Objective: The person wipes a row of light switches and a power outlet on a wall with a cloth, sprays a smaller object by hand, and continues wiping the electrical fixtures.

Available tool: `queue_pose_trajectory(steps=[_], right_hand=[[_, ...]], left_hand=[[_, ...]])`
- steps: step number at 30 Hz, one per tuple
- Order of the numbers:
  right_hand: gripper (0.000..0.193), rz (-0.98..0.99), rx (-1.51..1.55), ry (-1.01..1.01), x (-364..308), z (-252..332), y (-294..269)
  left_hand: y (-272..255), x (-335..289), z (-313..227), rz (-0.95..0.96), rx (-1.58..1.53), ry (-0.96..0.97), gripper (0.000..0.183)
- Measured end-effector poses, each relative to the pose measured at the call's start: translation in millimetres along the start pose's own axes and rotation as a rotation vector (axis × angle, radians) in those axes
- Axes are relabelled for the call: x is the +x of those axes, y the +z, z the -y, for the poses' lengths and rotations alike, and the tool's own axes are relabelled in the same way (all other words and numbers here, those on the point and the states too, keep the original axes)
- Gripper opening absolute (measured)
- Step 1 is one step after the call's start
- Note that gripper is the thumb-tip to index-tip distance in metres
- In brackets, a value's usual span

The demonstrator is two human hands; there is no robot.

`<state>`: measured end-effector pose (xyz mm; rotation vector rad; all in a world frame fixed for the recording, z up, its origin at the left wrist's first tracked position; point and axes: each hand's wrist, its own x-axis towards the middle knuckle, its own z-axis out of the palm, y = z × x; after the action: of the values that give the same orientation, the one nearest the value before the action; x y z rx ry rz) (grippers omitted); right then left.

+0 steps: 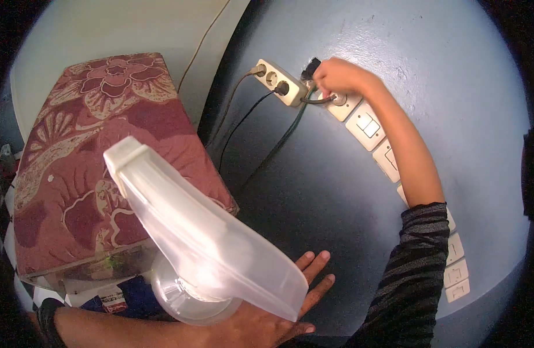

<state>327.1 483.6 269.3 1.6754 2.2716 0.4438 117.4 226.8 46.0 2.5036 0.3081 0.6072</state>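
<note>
My right hand [341,77] reaches up to the wall with its fingers curled. Beside its fingertips is a small black ragged-edged thing [311,68]; whether it is held cannot be told. Just below the hand, a plug [338,99] with a dark cord sits in a white wall socket [347,108]. My left hand [273,313] lies with fingers spread, back toward me, against the dark wall. In front of it, close to the view, stands a translucent white plastic thing [203,232] like a spray-bottle head, over a clear rounded base [180,296]. It covers part of the hand; its support is hidden.
A cream power strip [271,79] with two plugs hangs on the wall left of my right hand, its cords [244,113] trailing down. White switch plates [367,126] run down the wall under my right arm. A maroon floral-covered block [122,116] stands at left.
</note>
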Motion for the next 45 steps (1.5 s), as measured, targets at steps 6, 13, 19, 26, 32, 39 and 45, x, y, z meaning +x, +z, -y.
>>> queue_pose_trajectory(steps=[6,13,19,26,32,39,45], right_hand=[[0.008,-0.043,0.152,0.070,-4,-30,-17],[0.007,0.004,-0.037,0.009,0,10,2],[0.008,-0.086,0.162,0.062,4,-21,-6],[0.009,-0.064,-0.087,0.014,6,-4,-13],[0.014,-0.151,-0.261,0.001,12,3,14],[0.005,-0.166,-0.059,0.056,-15,-12,-11],[0.005,-0.465,-0.164,-0.067,-37,-25,9]], left_hand=[[10,1,3,-0.063,-0.020,0.050,0.081],[6,-6,7,-0.134,-0.036,0.113,0.077],[16,-1,6,-0.130,-0.057,0.095,0.076],[0,-5,2,-0.036,-0.014,0.051,0.080],[17,-3,7,-0.140,-0.074,0.102,0.081],[-24,-19,-10,-0.048,0.054,0.052,0.069],[-23,-21,-12,-0.057,0.065,0.049,0.069]])
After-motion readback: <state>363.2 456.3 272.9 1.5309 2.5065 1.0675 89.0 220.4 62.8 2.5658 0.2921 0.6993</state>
